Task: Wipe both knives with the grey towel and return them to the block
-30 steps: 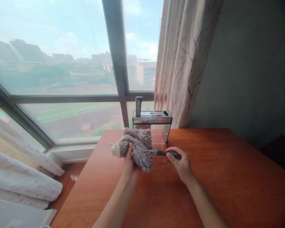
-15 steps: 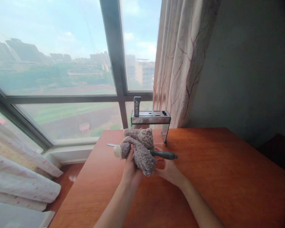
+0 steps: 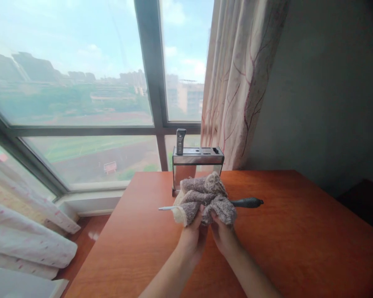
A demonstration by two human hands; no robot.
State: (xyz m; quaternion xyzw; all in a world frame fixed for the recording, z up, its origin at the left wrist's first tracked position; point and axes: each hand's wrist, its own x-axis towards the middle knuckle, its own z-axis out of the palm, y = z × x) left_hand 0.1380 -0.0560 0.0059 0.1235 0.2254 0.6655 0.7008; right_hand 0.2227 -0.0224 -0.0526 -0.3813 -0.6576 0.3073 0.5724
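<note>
A fuzzy grey-brown towel (image 3: 202,194) with a cream edge is bunched around a sharpening steel. The steel's black ribbed handle (image 3: 248,202) sticks out on the right, and its thin silver rod (image 3: 166,208) pokes out on the left; the cloth hides the middle. My left hand (image 3: 192,231) is closed on the towel from below, thumb on top. Beside it, my right hand (image 3: 222,231) grips the towel's right part, its thumb pressing into the folds. The bundle is held up in front of the knife block.
A clear-sided knife block (image 3: 199,157) with a metal top stands at the back of the brown wooden table (image 3: 298,231). One grey knife handle (image 3: 180,141) rises from it. Behind are a large window and a long curtain (image 3: 236,82), with a wall at right.
The towel and steel have shifted right and slightly nearer the block's front. My right hand has moved from beneath the black handle to grip the towel next to my left hand.
</note>
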